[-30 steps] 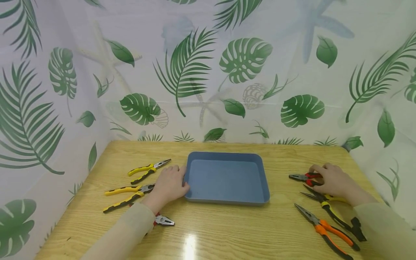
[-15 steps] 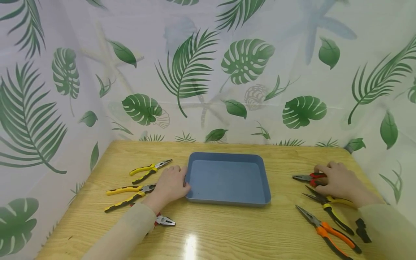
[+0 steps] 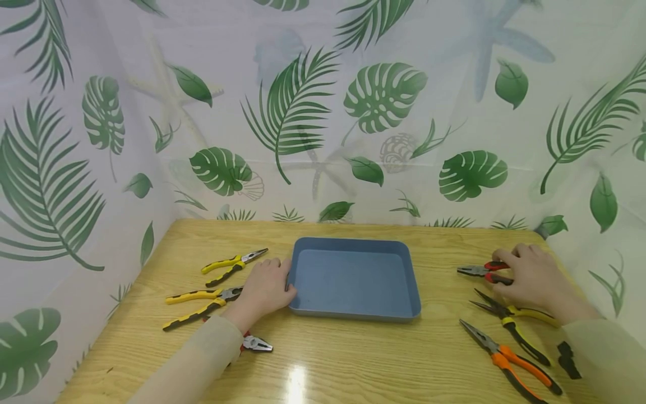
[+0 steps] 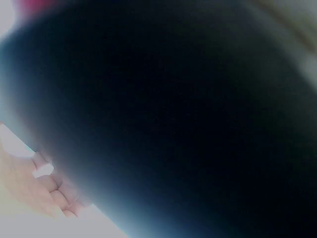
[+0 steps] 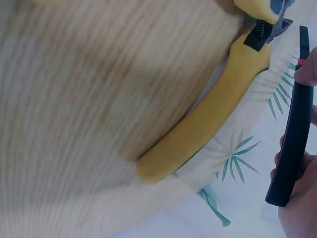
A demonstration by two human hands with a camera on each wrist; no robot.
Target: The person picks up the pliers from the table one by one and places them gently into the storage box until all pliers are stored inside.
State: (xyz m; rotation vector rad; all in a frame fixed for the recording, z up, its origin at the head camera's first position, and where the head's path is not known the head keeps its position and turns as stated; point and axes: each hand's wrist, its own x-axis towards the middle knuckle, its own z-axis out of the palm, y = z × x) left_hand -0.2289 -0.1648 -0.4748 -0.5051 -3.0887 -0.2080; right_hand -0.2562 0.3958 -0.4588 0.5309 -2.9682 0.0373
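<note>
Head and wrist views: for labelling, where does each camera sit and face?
Head: on the head, facing forward-down at a blue tray; left hand and right hand show.
Left wrist: worn there, facing mostly dark blur; some fingers show.
Right wrist: worn there, facing yellow pliers; right hand shows.
Head and right wrist share those pliers and that hand.

A big, blurry black shape (image 4: 158,119) with a bluish edge fills most of my left wrist view. Bent fingers (image 4: 59,199) peek out low on the left; a pinkish-red blur (image 4: 35,6) sits up top.
</note>
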